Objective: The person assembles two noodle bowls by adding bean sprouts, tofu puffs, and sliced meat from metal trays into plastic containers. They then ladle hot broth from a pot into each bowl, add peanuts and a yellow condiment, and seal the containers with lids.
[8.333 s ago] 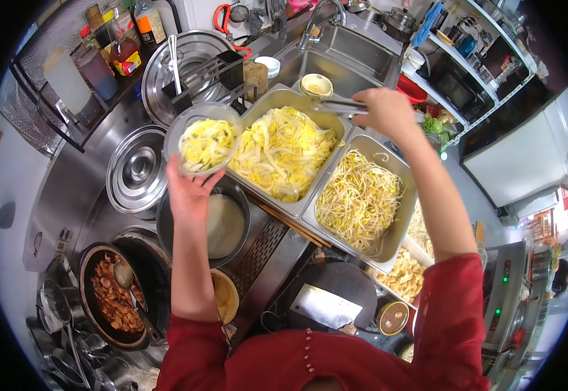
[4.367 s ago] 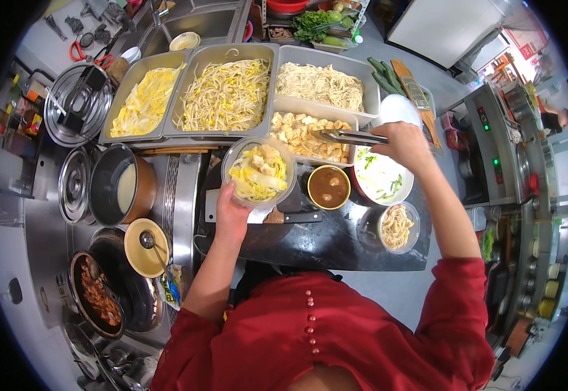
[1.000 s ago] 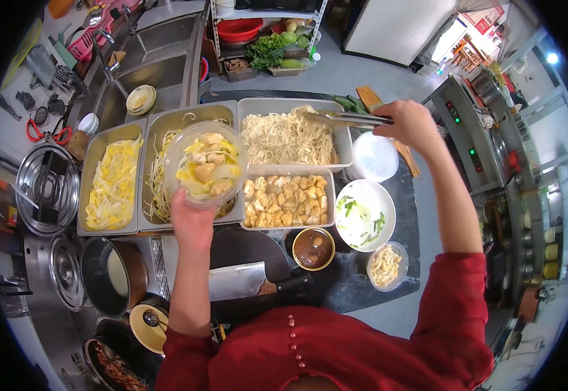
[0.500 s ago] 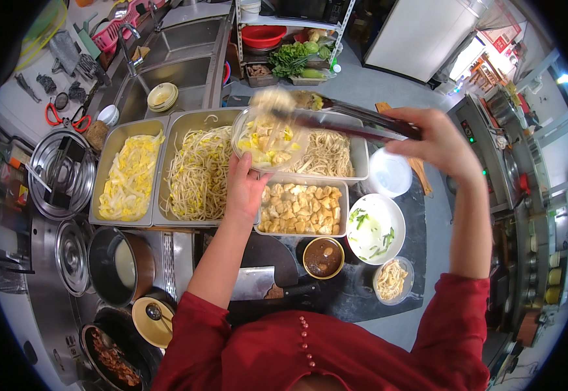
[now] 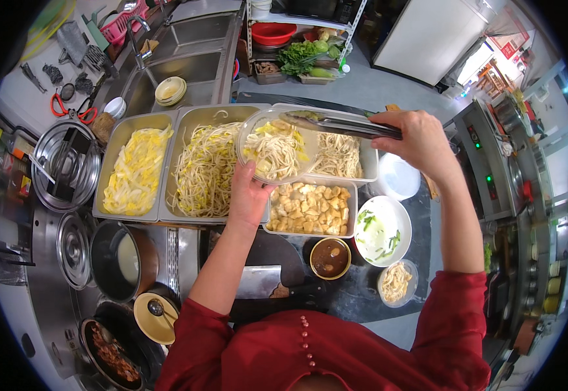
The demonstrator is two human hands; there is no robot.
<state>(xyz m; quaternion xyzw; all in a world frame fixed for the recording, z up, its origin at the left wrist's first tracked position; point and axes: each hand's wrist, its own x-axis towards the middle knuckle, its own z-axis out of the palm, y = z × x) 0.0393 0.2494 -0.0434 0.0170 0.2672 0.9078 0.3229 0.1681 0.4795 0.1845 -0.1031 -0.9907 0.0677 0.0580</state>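
A single head-worn fisheye view looks almost straight down from close above the person's own chest onto the tabletop (image 5: 362, 293) with its food trays (image 5: 134, 173), its rim bending outward to take in the sink (image 5: 193, 65) ahead and the floor (image 5: 369, 85) beyond.

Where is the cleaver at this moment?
In the head view, the cleaver lies flat on the dark cutting board, low and centre, under the left forearm and just left of the small brown sauce bowl.

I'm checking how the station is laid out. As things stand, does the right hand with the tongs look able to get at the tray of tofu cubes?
Probably yes: the right hand holds the tongs just above the tofu tray, which lies uncovered.
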